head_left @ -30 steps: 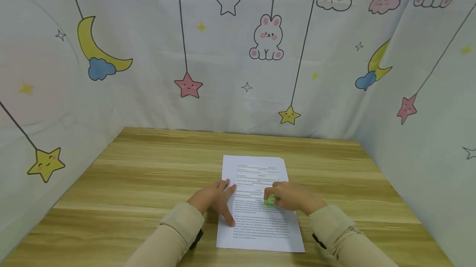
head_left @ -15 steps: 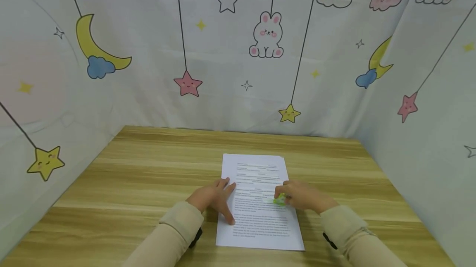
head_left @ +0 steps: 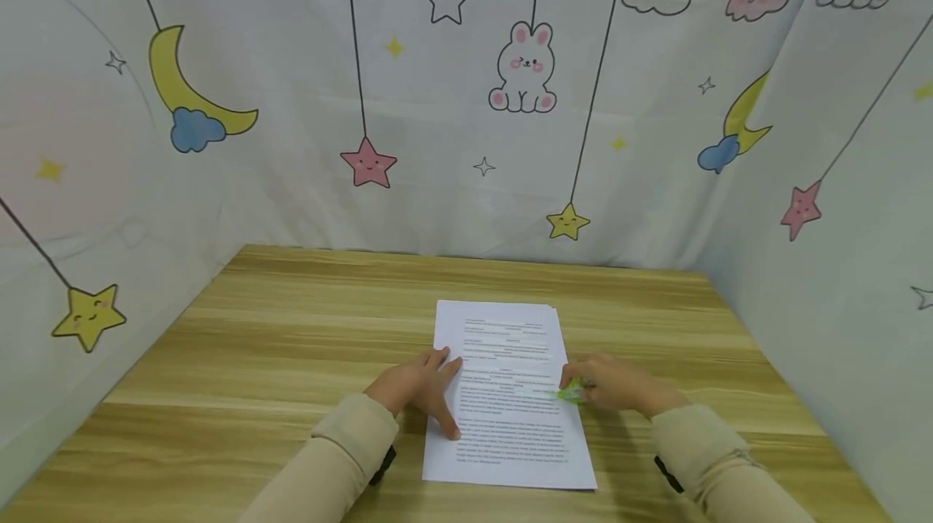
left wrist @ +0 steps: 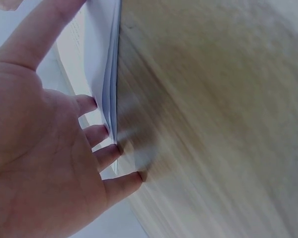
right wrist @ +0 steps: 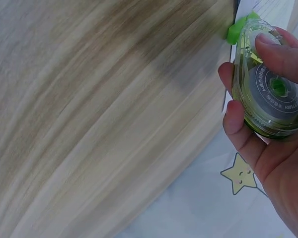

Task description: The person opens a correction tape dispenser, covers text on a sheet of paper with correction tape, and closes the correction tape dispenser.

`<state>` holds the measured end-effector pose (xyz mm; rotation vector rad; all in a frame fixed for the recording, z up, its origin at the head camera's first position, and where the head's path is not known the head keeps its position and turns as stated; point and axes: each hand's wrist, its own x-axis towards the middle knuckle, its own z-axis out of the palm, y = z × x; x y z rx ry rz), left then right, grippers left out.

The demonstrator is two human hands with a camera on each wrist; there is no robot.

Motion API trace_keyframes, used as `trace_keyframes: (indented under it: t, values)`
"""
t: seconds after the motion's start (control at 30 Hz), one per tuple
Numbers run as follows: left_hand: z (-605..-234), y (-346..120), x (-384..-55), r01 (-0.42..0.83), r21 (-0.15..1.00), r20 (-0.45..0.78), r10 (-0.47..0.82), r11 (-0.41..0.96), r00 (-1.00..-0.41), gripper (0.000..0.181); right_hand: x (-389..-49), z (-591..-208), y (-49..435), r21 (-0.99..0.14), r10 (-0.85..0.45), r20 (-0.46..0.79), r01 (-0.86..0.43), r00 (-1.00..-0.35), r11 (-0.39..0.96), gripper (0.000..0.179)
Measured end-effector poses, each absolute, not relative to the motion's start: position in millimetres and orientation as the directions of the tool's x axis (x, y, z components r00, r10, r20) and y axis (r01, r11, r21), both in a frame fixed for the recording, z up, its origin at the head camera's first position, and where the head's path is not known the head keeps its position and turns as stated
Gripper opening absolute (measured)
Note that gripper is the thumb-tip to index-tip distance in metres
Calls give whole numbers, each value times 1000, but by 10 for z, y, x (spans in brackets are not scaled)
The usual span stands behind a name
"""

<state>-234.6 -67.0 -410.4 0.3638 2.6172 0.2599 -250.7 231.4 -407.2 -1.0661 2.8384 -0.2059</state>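
A stack of printed paper sheets (head_left: 510,446) lies on the table. White gaps break up the printed lines in the upper half of the top page. My right hand (head_left: 618,384) grips a green, see-through correction tape dispenser (right wrist: 273,94), its tip at the page's right edge, level with the middle of the text. In the right wrist view, the thumb presses on the dispenser's side with fingers curled beneath. My left hand (head_left: 419,389) rests spread on the sheets' left edge, its thumb on the page. The left wrist view shows several layered sheets (left wrist: 105,79) beside those fingers.
The wood-grain table (head_left: 306,312) extends on both sides of the paper. Behind it and along the sides hangs a white cloth (head_left: 452,215) printed with stars, moons and rabbits. Both forearms wear beige sleeves, with black straps at the wrists.
My right hand has slid the correction tape dispenser rightward along a line, from within the text to the page's right edge. The left hand and the paper stay in place.
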Motion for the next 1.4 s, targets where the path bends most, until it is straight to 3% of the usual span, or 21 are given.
trace_keyframes:
  t: [0.07,0.33,0.6,0.8,1.1,1.4]
  values:
    - [-4093,-676,-2341,213,245,-432,303,946,-849,107,-2523,-4084,2343,-197,-654,-50,-635,-755,747,25]
    - [-4074,-677,-2327,215,253,-432,309,943,-847,107,-2542,-4040,2535,-513,-549,-73,-441,-833,737,31]
    - [-4086,-684,-2336,213,233,-442,298,949,-846,107,-2492,-3955,2355,-427,-491,-94,-411,-866,806,41]
    - [-4083,-687,-2331,199,247,-439,293,948,-850,107,-2443,-3984,2018,-317,-591,-64,-545,-804,776,28]
    - [-4193,-694,-2426,199,207,-447,273,958,-852,109,-2440,-4028,1527,-296,-676,-57,-634,-735,714,31]
    - [-4237,-711,-2438,229,179,-432,286,957,-856,114,-2424,-4075,1222,-200,-762,23,-750,-647,630,28]
